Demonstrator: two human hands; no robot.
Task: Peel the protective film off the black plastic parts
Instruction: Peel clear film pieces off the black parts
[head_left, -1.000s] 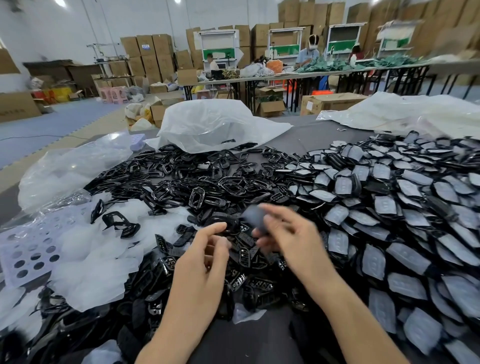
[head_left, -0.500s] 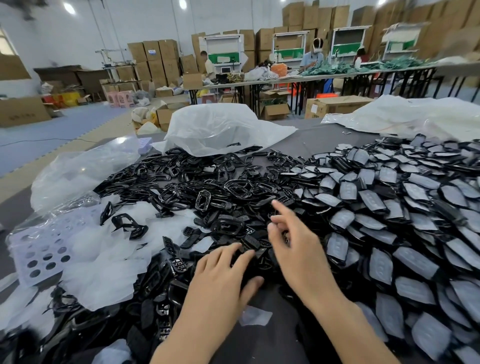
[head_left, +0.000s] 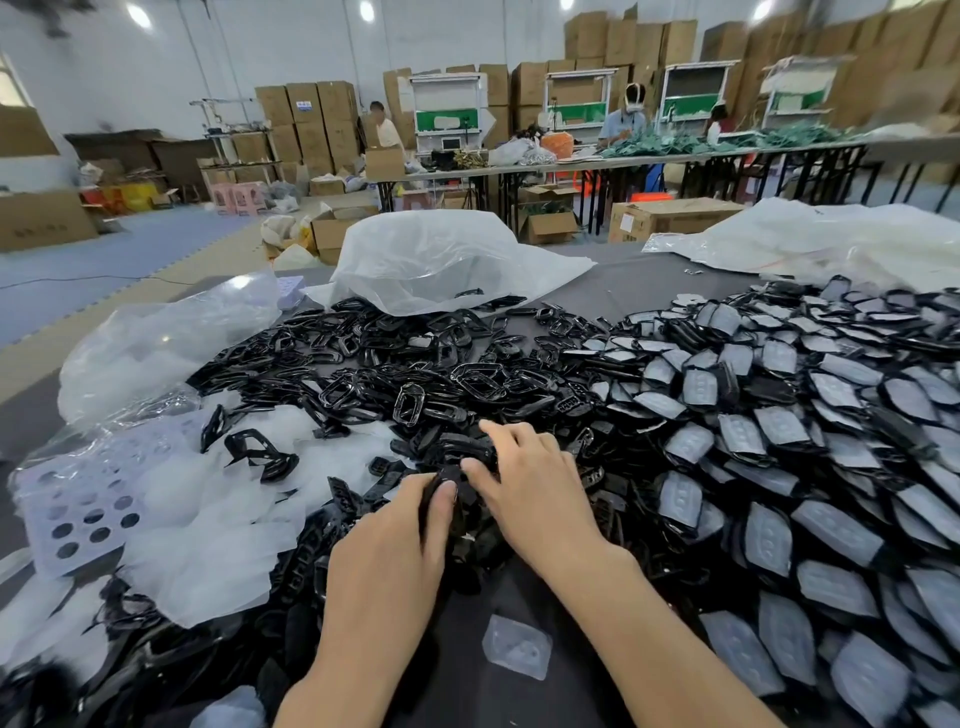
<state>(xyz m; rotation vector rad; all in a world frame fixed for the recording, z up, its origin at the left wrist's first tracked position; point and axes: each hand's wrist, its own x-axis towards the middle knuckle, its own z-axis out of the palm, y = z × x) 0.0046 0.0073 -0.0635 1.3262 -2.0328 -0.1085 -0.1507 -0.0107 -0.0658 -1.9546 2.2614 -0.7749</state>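
A heap of black plastic parts still wearing pale grey film (head_left: 779, 467) covers the table's right side. Bare glossy black parts (head_left: 415, 374) are piled in the middle. My left hand (head_left: 395, 545) grips one black plastic part (head_left: 451, 506) at the near edge of that pile, thumb on top. My right hand (head_left: 535, 493) lies just right of it, with its thumb against the same part and its fingers curled over the parts behind. One peeled film (head_left: 517, 647) lies flat on the dark table between my forearms.
Crumpled clear films (head_left: 208, 530) and a lilac perforated sheet (head_left: 78, 504) lie at the left. A big white plastic bag (head_left: 441, 260) stands behind the piles, another (head_left: 831, 239) at the far right. Beyond are work tables, cartons and people.
One second ago my right hand held a film-covered piece above the pile. Both hands then dropped onto the black parts, and my left hand has now picked one up.
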